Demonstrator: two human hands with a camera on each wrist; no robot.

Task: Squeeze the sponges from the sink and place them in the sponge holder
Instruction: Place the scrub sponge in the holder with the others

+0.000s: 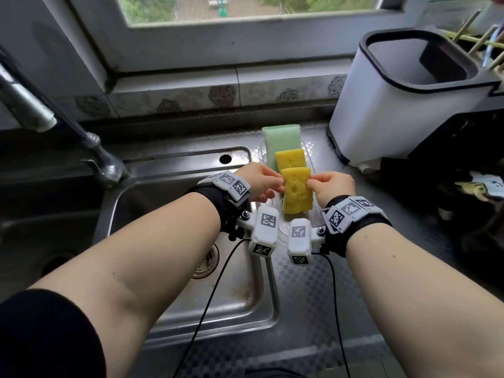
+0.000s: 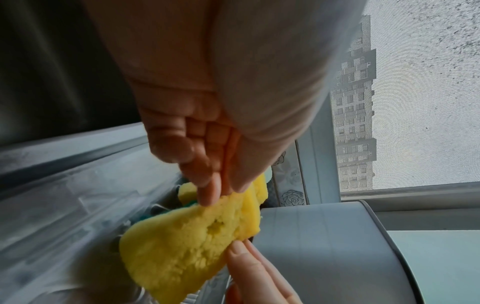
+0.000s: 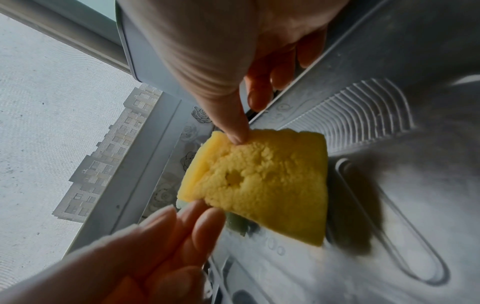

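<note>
The clear sponge holder [image 1: 308,159] is largely hidden beneath a green sponge [image 1: 281,141] and a yellow sponge [image 1: 289,158]. It is set on the steel counter [image 1: 313,290] beside the sink [image 1: 174,203], below a window [image 1: 245,6]. A second yellow sponge [image 1: 296,190] is pinched at its upper corners by the left hand [image 1: 260,184] and right hand [image 1: 334,186] over the holder.

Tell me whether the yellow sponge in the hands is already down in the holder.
Not fully. The held yellow sponge is pinched at its upper corners by left hand and right hand; its lower end reaches the sponge holder.
</note>
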